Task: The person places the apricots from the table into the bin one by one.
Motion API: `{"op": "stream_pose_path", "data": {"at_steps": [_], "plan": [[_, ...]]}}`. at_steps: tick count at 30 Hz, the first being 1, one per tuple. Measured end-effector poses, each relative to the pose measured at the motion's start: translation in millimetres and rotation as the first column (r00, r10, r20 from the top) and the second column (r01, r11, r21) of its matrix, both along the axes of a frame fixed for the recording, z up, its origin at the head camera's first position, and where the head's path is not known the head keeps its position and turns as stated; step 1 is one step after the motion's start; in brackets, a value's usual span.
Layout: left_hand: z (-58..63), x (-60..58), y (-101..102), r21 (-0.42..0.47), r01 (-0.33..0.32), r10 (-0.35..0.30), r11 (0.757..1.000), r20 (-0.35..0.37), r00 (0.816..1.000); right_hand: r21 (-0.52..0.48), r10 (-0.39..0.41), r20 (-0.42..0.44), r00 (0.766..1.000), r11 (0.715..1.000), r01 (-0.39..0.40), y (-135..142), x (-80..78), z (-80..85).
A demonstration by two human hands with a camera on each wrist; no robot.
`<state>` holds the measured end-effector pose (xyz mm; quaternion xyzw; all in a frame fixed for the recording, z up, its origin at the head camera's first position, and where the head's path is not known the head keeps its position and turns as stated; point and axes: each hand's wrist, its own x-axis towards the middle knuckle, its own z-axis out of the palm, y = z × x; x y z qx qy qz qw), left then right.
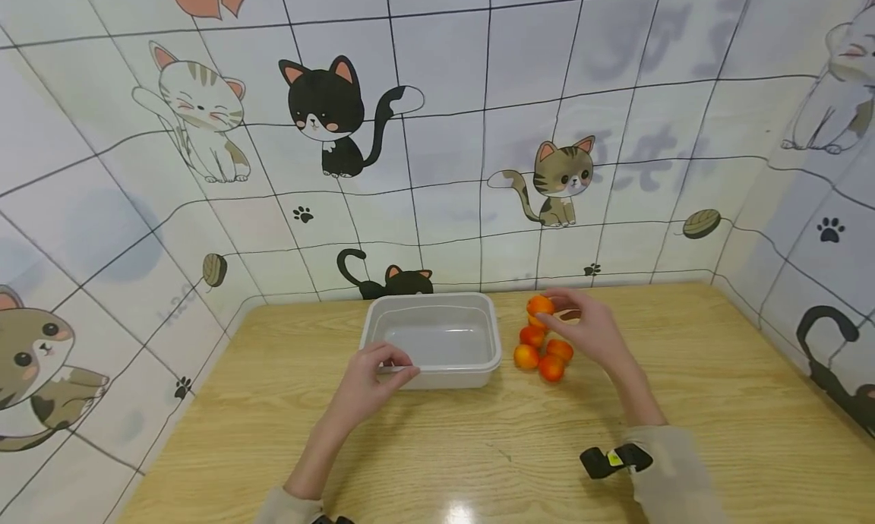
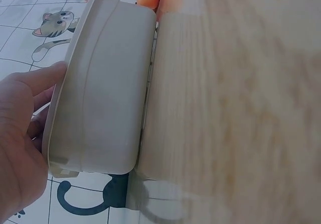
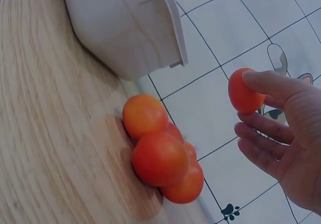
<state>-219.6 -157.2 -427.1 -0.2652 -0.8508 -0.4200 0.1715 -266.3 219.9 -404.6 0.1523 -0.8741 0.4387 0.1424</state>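
Note:
A white plastic tub (image 1: 432,378) stands on the table toward the wall, and its inside shows no contents. With thumb and fingers, my left hand (image 1: 372,380) grips the tub's front rim near the left corner; in the left wrist view the hand (image 2: 22,128) overlaps that rim. My right hand (image 1: 586,326) pinches a small orange-red tomato (image 3: 243,92) between thumb and fingers, raised above the other tomatoes. Several more tomatoes (image 3: 159,158) lie bunched on the table just right of the tub, below the right hand.
The light wooden table (image 1: 478,448) runs back to a wall (image 1: 451,144) papered with cartoon cats and grid lines. Side walls close in at left and right. A black strap (image 1: 615,460) sits at the right sleeve.

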Motion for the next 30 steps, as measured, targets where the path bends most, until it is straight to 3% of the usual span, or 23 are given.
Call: {"op": "stream_pose_path", "data": {"at_steps": [19, 30], "plan": [[-1.3, 0.9, -1, 0.000, -0.001, 0.001, 1.000, -0.019, 1.000, -0.046, 0.095, -0.047, 0.994, 0.994, -0.097, -27, 4.7, 6.0], [-1.1, 0.5, -2, -0.004, -0.001, 0.001, 1.000, -0.007, 1.000, -0.046, 0.154, -0.030, 0.988, 0.987, -0.155, -45, 10.4, 6.2]]}}
